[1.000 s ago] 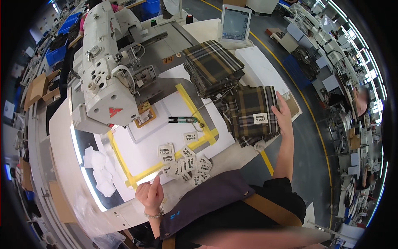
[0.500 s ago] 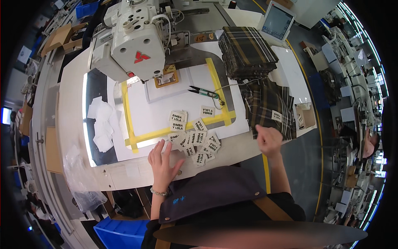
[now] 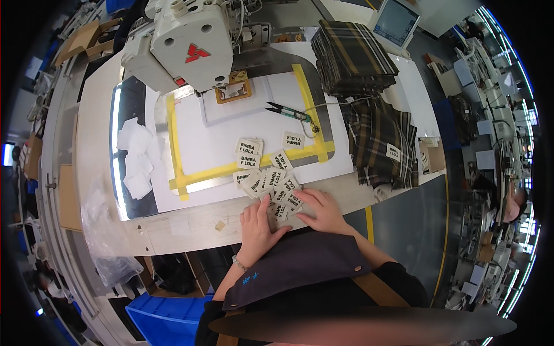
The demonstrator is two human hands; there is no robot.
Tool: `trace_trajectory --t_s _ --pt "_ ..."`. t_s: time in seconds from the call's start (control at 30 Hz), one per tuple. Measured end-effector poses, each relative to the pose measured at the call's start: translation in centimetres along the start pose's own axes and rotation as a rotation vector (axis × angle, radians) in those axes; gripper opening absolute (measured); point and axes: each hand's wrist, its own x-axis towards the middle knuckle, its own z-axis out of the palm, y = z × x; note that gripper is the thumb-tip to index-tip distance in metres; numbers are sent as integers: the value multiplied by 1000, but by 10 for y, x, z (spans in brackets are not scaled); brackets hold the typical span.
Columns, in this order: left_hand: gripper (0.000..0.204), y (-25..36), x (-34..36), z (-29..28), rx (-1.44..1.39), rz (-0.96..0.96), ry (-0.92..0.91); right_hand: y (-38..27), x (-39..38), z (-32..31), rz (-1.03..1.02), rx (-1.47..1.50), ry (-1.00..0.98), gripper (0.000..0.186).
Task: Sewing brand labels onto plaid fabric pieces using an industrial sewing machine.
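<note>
Your left hand (image 3: 258,226) and right hand (image 3: 323,211) lie flat, fingers loosely spread, on the scattered labels (image 3: 271,180) at the table's near edge; likely light and limp, so pinch one by its edge

My bench, counted

One sewing machine (image 3: 190,43), one thread snips (image 3: 288,111), roughly a dozen cream labels (image 3: 266,177) (overlapping, hard to count), two plaid fabric stacks (image 3: 353,56).

pale worktable (image 3: 190,228) | grey floor (image 3: 404,230) – yellow line (image 3: 445,230) | blue bins (image 3: 164,314) beneath
</note>
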Motion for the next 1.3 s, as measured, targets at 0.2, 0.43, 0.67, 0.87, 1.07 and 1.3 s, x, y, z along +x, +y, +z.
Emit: trace_trajectory --t_s 0.2,0.43,0.67,0.87,1.07,1.3 --pt "65 1 12 7 30 19 -16 -5 9 21 -93 69 -5 43" --pt "53 -10 24 7 -81 118 66 -8 22 27 -160 128 74 31" --pt "47 -6 59 -25 -91 137 28 -19 50 23 -151 225 221 28" --pt "51 -24 95 -46 -27 119 -45 -17 71 10 -90 206 204 30" --pt "67 -39 87 -65 63 44 -55 -3 49 9 -64 156 217 33" --pt "68 -52 79 -78 -93 -210 74 1 29 15 -89 161 249 32"
